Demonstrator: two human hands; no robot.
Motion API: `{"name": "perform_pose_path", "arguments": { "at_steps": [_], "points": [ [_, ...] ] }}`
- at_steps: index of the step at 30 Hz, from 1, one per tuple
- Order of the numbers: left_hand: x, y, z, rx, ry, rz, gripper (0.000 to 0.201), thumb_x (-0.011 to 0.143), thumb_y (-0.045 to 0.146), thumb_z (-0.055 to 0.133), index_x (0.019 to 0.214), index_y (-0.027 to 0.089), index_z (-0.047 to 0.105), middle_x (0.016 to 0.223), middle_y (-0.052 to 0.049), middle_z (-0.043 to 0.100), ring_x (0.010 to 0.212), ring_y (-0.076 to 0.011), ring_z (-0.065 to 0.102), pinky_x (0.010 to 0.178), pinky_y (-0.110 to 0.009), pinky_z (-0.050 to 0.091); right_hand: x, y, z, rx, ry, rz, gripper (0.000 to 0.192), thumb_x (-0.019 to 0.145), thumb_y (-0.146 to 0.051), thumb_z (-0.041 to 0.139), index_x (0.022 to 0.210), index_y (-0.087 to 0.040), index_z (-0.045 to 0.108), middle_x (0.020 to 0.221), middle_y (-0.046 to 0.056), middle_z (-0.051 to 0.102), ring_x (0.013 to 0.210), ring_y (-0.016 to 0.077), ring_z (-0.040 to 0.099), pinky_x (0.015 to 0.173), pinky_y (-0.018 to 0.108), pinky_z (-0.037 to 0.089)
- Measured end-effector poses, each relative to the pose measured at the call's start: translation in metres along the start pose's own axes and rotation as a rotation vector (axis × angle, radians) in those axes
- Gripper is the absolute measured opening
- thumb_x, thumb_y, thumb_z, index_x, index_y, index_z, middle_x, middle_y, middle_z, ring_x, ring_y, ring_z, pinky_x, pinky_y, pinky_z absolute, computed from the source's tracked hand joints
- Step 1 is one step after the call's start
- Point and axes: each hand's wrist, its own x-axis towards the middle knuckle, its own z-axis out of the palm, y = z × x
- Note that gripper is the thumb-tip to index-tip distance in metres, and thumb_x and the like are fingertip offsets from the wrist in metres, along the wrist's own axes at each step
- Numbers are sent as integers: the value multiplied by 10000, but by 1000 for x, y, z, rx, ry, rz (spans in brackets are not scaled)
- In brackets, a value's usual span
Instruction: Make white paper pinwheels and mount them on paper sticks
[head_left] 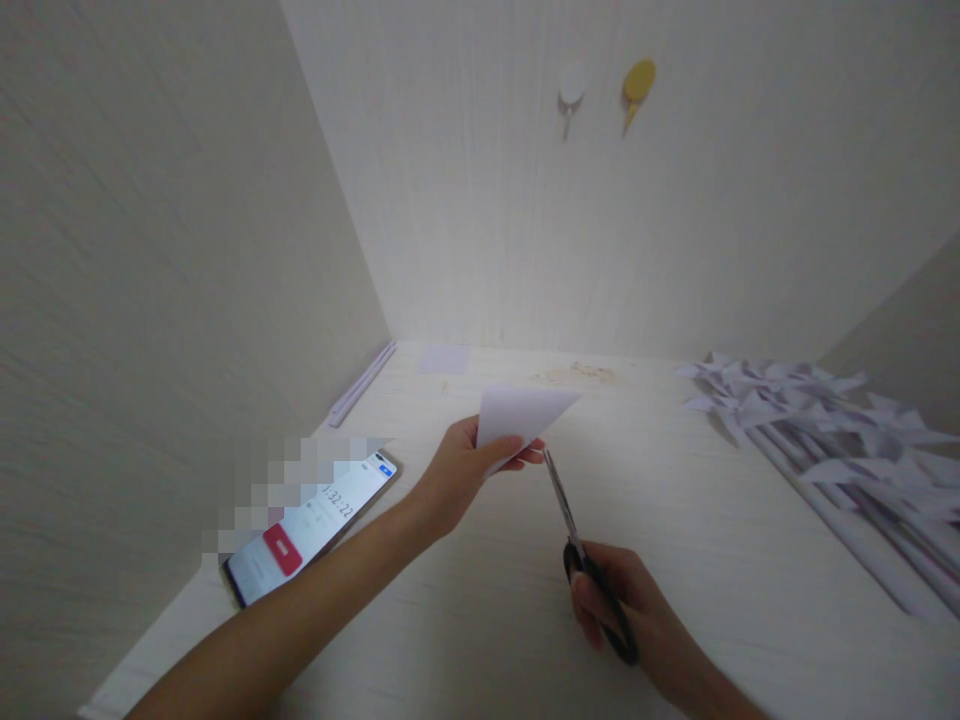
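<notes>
My left hand (457, 480) is pinching a folded white paper (525, 412) between thumb and fingers, holding it up over the middle of the desk (720, 560). My right hand (622, 610) is gripping the black handles of the scissors (581, 550), fingers closed through the loops, blade tips touching the paper's lower edge. No cut is showing yet, so by my reckoning this sheet is only starting. A heap of finished paper pinwheels (825, 430) is lying along the desk's right edge. A phone (311, 530) is running a timer near the left edge; paper strips (362, 385) are lying in the far left corner. No containers are showing.
</notes>
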Motion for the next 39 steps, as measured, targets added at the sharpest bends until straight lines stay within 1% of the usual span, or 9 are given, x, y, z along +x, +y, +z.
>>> {"name": "perform_pose_path", "arguments": {
  "at_steps": [10, 14, 19, 21, 25, 28, 34, 36, 39],
  "points": [
    [4, -4, -1, 19, 29, 15, 179, 665, 246, 556, 769, 101, 570, 784, -76, 629, 635, -116, 566, 610, -233, 402, 2, 3, -1, -16, 24, -37, 442, 700, -583, 408, 526, -177, 392, 425, -30, 386, 407, 77, 346, 395, 214, 264],
    [7, -9, -3, -2, 19, 6, 170, 673, 236, 552, 770, 97, 569, 779, -73, 625, 635, -110, 562, 610, -223, 405, 7, 1, 0, -33, 80, -53, 417, 722, -556, 397, 545, -178, 390, 438, -26, 406, 421, 82, 355, 409, 218, 282],
    [9, -19, -9, -87, 7, -98, 149, 676, 227, 562, 756, 102, 570, 746, -50, 616, 623, -79, 548, 591, -184, 400, 18, -3, -23, -100, 164, -11, 319, 771, -450, 377, 682, -153, 452, 546, -10, 458, 451, 81, 373, 425, 214, 299],
    [6, -24, -12, -110, -24, -138, 148, 669, 228, 573, 747, 102, 572, 734, -51, 617, 595, -70, 534, 564, -177, 393, 26, -5, -41, -216, 174, -2, 264, 782, -380, 376, 818, -142, 484, 606, 2, 495, 461, 88, 396, 427, 215, 303],
    [-5, -36, -13, -137, -144, -179, 182, 649, 251, 599, 754, 106, 567, 731, -61, 621, 556, -71, 519, 522, -183, 374, 53, -12, -79, -717, 306, -23, 198, 777, -285, 387, 717, -140, 508, 609, 33, 537, 565, 137, 486, 516, 241, 341],
    [-11, -47, -10, -181, -229, -209, 218, 640, 295, 608, 742, 106, 571, 717, -52, 610, 518, -60, 494, 506, -185, 355, 83, -16, -95, -1048, 419, 59, 177, 789, -263, 391, 811, -131, 507, 725, 72, 594, 647, 156, 534, 555, 238, 351],
    [-11, -56, -10, -245, -343, -184, 239, 680, 303, 572, 726, 69, 593, 479, 28, 431, 405, -22, 320, 382, -167, 172, 139, -16, -93, -1173, 467, 127, 173, 755, -230, 469, 840, -95, 538, 869, 167, 586, 806, 237, 553, 625, 277, 359],
    [-11, -57, -12, -280, -356, -203, 226, 686, 285, 571, 730, 64, 591, 496, 33, 396, 418, -19, 298, 389, -167, 161, 151, -15, -89, -1188, 462, 133, 163, 748, -223, 483, 831, -99, 547, 921, 170, 570, 840, 233, 547, 646, 272, 362],
    [-10, -59, -14, -337, -348, -226, 219, 685, 290, 576, 730, 75, 574, 613, 1, 440, 443, -13, 284, 388, -163, 149, 162, -16, -84, -1190, 467, 142, 154, 741, -208, 487, 834, -102, 552, 918, 161, 569, 837, 222, 550, 644, 265, 368]
  ]
}}
